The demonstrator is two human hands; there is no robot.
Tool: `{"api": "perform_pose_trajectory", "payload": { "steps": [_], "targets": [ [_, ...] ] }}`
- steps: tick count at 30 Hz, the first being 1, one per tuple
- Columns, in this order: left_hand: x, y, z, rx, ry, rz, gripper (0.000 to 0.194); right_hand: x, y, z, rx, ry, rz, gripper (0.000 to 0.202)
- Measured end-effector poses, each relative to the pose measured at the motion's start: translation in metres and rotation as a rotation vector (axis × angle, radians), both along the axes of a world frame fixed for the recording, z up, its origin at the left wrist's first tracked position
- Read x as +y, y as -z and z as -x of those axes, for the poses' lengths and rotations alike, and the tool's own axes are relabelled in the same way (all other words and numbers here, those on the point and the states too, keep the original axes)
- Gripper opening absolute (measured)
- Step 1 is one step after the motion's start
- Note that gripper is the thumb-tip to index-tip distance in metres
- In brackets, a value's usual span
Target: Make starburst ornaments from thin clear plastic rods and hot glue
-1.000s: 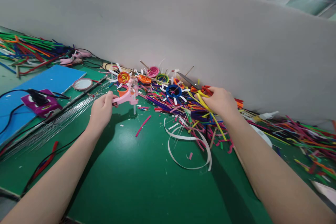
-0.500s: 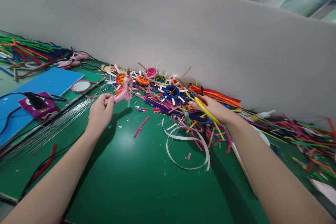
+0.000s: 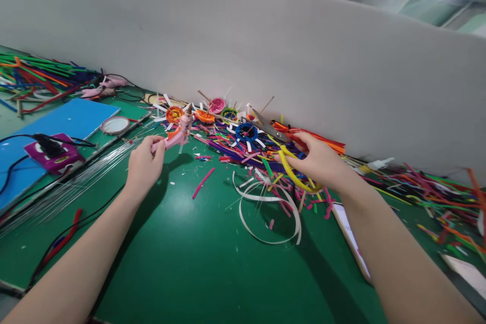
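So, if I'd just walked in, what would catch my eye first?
Probably the tangle of bright strips heaped near the foot of the pale partition. At its left, the left hand grips a pink glue gun; toward its right side, the right hand holds scissors.

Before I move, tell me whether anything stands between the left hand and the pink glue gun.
Nothing visible does: the left hand grips the pink glue gun directly by its handle. The loose coloured strips lie off to the right, not between them.

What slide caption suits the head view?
Left hand holding pink glue gun, right hand holding scissors, green tabletop below.
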State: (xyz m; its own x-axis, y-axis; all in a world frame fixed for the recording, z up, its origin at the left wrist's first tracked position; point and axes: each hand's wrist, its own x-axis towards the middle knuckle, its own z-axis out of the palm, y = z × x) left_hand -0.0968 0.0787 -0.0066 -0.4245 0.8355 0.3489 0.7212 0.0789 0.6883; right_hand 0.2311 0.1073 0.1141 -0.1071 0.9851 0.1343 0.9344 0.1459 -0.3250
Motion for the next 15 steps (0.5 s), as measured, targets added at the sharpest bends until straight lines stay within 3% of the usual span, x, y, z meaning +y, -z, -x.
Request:
{"api": "perform_pose_trajectory", "payload": {
  "steps": [8,15],
  "targets": [
    [0.003,0.006,0.002,0.114,-0.008,-0.020,0.031,-0.007,0.004,-0.001,0.086,0.029,0.022,0.054],
    [0.008,0.015,0.005,0.237,-0.006,-0.083,0.036,-0.013,0.013,-0.001,0.230,0.094,0.134,0.051]
  ]
}}
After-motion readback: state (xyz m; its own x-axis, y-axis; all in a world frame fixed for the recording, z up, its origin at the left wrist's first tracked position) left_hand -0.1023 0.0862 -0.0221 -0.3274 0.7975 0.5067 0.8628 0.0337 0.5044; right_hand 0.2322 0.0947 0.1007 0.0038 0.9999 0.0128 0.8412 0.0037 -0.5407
